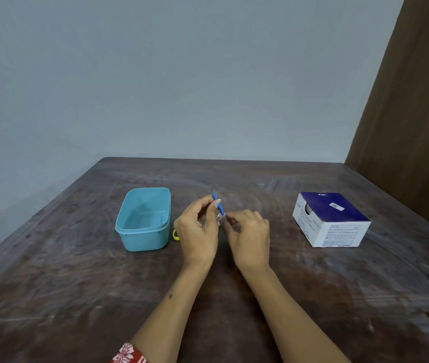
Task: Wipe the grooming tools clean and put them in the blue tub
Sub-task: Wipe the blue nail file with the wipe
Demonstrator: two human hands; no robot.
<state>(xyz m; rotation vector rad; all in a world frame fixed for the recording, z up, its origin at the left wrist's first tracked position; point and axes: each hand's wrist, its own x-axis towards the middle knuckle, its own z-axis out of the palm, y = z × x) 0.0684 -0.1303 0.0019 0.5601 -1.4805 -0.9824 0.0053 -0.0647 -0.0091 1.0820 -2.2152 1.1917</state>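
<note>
My left hand (197, 231) pinches a thin blue-handled grooming tool (217, 203) with a fine metal tip pointing up and away. My right hand (248, 235) grips a small pale wipe (220, 218) at the tool's lower end, fingers closed on it. The blue tub (142, 220) stands open and looks empty just left of my left hand. A small yellow tool part (175, 235) peeks out on the table between the tub and my left wrist, mostly hidden.
A white and dark blue cardboard box (330, 218) sits on the right of the dark wooden table (77, 297). A grey wall stands behind the table, and a brown panel (418, 100) rises at the right edge.
</note>
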